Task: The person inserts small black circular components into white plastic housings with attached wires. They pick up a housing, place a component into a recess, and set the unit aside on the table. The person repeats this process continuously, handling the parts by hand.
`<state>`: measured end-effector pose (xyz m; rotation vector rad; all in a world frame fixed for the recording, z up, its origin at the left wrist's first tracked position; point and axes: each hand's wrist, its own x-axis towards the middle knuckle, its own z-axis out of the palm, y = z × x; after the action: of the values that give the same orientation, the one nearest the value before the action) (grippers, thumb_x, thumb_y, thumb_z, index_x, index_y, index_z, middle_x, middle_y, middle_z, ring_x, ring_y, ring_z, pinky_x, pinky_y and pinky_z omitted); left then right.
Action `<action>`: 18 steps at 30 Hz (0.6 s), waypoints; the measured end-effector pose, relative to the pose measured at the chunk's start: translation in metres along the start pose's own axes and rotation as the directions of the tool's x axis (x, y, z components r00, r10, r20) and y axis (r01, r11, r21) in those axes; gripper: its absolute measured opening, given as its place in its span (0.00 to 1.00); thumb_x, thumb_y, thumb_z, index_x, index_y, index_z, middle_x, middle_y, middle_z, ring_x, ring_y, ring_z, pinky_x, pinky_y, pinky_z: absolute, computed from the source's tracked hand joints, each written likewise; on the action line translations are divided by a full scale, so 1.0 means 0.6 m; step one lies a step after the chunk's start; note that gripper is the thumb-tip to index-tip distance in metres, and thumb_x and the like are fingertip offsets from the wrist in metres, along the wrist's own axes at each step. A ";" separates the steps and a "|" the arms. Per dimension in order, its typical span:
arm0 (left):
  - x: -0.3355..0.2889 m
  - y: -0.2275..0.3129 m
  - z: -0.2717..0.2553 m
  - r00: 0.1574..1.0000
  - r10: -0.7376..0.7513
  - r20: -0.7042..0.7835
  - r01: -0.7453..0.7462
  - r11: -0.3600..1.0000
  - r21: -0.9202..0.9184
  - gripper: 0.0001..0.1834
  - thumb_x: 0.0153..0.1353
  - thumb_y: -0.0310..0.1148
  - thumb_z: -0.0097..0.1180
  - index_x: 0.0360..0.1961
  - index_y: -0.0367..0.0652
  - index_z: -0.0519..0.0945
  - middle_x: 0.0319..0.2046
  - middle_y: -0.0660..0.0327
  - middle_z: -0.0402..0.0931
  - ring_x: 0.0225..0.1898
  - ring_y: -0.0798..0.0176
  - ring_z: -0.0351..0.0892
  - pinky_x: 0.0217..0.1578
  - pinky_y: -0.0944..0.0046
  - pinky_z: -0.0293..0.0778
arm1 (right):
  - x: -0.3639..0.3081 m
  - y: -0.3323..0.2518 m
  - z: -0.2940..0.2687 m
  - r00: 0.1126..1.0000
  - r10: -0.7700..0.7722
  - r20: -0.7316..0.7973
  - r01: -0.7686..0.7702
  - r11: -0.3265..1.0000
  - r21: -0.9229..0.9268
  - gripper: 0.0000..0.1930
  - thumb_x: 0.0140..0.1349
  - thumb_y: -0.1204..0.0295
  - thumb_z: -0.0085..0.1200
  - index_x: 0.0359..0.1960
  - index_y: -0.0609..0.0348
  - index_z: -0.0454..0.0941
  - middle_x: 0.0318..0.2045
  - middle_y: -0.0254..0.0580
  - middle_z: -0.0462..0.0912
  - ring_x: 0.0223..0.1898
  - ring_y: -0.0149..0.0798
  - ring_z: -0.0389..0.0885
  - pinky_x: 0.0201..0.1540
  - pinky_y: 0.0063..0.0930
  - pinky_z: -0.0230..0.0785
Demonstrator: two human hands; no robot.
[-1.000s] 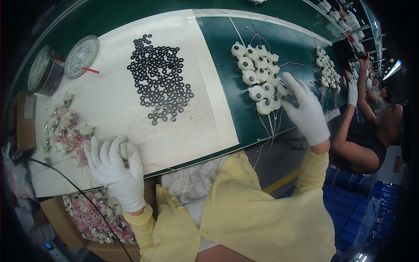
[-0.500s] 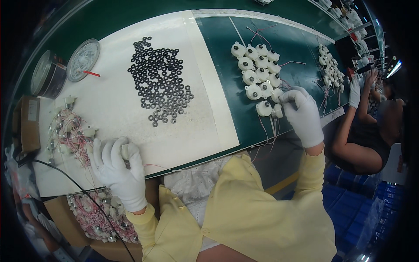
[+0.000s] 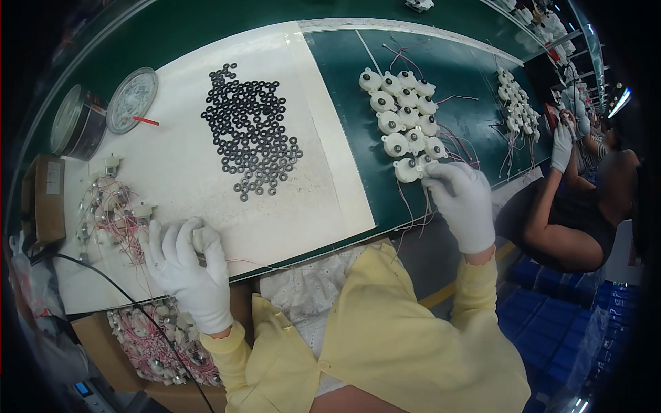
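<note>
Neatly, the round white parts (image 3: 407, 121) sat in close rows just right of the upper middle of the frame, on the green top of the desk (image 3: 337, 58). Perhaps they were packed side by side so none would tip or roll off. At the bottom of the rows, the right hand (image 3: 465, 206) had its thumb and fingers pinched narrow, touching a corner part (image 3: 424, 162); I could not tell if it gripped it or just nudged it. At the lower left, the left hand (image 3: 191, 272) was half curled, holding a small white piece (image 3: 199, 241) between thumb and fingers, maybe to have it ready. Left of the upper middle, black rings (image 3: 242, 118) lay flat on a white sheet (image 3: 323, 189), likely spread thin so each was easy to grab. A messy heap of wired parts (image 3: 113, 215) lay near the left hand, probably for easy reach.
</note>
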<state>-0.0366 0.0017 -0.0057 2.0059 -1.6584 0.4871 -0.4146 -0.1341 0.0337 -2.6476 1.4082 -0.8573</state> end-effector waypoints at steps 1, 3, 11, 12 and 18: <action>0.000 0.000 0.001 1.000 0.004 -0.014 -0.004 1.000 0.002 0.11 0.63 0.33 0.65 0.47 0.47 0.83 0.44 0.58 0.82 0.58 0.38 0.77 0.69 0.32 0.65 | 0.005 -0.007 0.008 1.000 -0.007 -0.011 0.007 1.000 0.006 0.10 0.55 0.78 0.71 0.38 0.55 0.85 0.33 0.42 0.88 0.27 0.46 0.86 0.31 0.38 0.75; 0.000 -0.001 0.001 1.000 0.007 -0.015 -0.007 1.000 0.000 0.11 0.63 0.33 0.64 0.46 0.47 0.83 0.44 0.58 0.82 0.58 0.38 0.78 0.69 0.32 0.65 | 0.008 -0.007 0.018 0.998 -0.030 -0.048 0.030 0.999 0.013 0.11 0.55 0.79 0.70 0.39 0.55 0.84 0.33 0.41 0.88 0.26 0.45 0.85 0.32 0.36 0.75; -0.001 0.001 0.000 1.000 -0.001 -0.017 0.001 1.000 -0.015 0.12 0.63 0.32 0.64 0.47 0.47 0.82 0.44 0.57 0.82 0.59 0.38 0.77 0.69 0.32 0.65 | -0.007 -0.044 -0.016 0.999 0.007 0.053 -0.010 0.998 0.058 0.11 0.54 0.79 0.69 0.38 0.52 0.84 0.33 0.35 0.87 0.31 0.42 0.83 0.39 0.37 0.71; -0.003 0.000 0.000 1.000 -0.005 -0.006 0.005 1.000 -0.008 0.13 0.63 0.33 0.64 0.48 0.46 0.83 0.46 0.57 0.82 0.60 0.37 0.76 0.69 0.32 0.65 | -0.007 -0.049 -0.016 0.997 -0.046 0.062 0.044 0.999 0.026 0.11 0.54 0.79 0.69 0.38 0.52 0.84 0.34 0.34 0.87 0.32 0.42 0.83 0.40 0.37 0.70; -0.012 0.010 -0.003 1.000 -0.024 -0.018 0.026 0.994 0.106 0.14 0.60 0.35 0.68 0.47 0.49 0.84 0.45 0.62 0.83 0.63 0.42 0.77 0.71 0.35 0.61 | -0.003 -0.042 -0.012 0.994 0.004 0.105 -0.015 0.994 0.111 0.12 0.54 0.79 0.69 0.40 0.52 0.85 0.40 0.37 0.88 0.37 0.45 0.84 0.44 0.39 0.71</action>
<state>-0.0441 0.0074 -0.0075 2.0900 -1.6266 0.5934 -0.3994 -0.1159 0.0455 -2.5606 1.3077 -0.7596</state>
